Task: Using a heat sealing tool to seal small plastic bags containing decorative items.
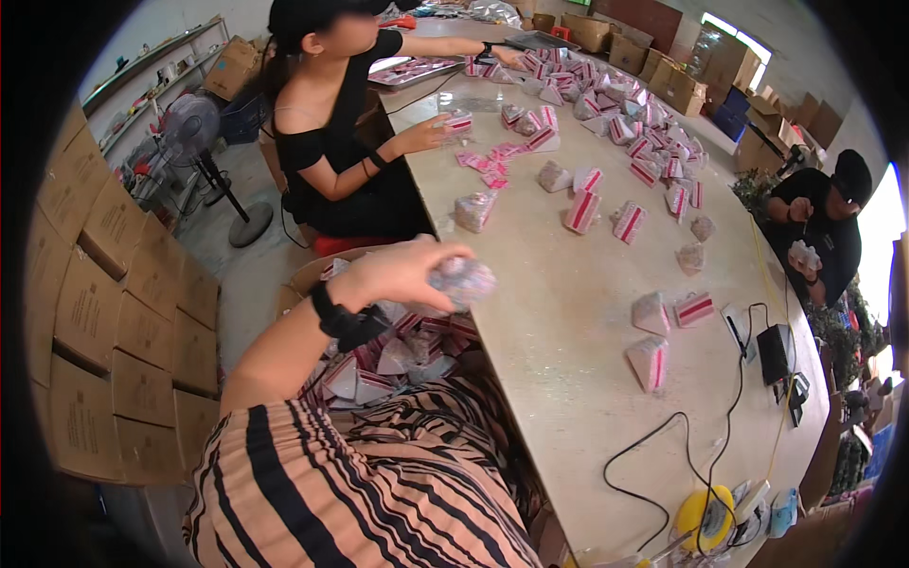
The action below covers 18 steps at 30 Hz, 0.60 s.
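My left hand (407,275), a dark band on its wrist, is closed around a clear bag of small multicoloured pieces (462,282), slightly blurred. It hangs at the table's left edge, above a cardboard box filled with wedge-shaped packs in pink, white and clear plastic (374,364). My right hand is out of view. The nearest pack on the table to my left hand is a wedge-shaped one (475,210). Farther right on the pale table (559,312) stand a grey-white pack (650,312), a pink-striped pack (694,310) and another wedge pack (648,363).
A large heap of packs (615,99) covers the far table. A co-worker (331,123) at the left holds one pack; another person (824,218) works at the right. Black cables (653,426) and yellow tape (705,518) lie near right. Stacked cartons (123,331) and a fan (189,128) stand left.
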Motion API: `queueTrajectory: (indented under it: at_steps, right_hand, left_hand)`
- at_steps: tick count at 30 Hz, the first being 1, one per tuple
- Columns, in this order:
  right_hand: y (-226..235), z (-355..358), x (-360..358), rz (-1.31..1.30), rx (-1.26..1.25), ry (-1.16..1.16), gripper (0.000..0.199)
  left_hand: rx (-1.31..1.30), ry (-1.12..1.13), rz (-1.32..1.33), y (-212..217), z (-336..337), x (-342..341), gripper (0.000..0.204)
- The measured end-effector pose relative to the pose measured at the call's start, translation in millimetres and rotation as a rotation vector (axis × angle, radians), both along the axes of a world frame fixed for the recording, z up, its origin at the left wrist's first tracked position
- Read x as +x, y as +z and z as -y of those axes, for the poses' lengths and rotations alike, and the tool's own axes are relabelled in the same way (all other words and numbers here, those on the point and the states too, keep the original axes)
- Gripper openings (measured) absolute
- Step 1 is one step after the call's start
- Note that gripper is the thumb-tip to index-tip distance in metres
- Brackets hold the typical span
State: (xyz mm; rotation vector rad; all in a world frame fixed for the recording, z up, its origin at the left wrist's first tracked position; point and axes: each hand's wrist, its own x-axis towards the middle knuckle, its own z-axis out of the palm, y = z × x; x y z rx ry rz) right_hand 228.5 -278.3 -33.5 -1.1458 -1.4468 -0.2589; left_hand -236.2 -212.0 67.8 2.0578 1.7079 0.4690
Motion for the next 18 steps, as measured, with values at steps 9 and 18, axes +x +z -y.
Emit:
queueTrajectory:
  at_steps: [9,18]
  right_hand:
    - [12.1,14.9,-48.0,-0.023,0.080,-0.169,0.034]
    - [43.4,0.4,-45.3,-0.033,0.243,-0.431,0.031]
  left_hand:
    - [-0.140,0.307,-0.465,-129.2,48.4,-159.9,0.070]
    - [0.263,-0.126,0.157,-37.3,-84.5,-71.9,0.082]
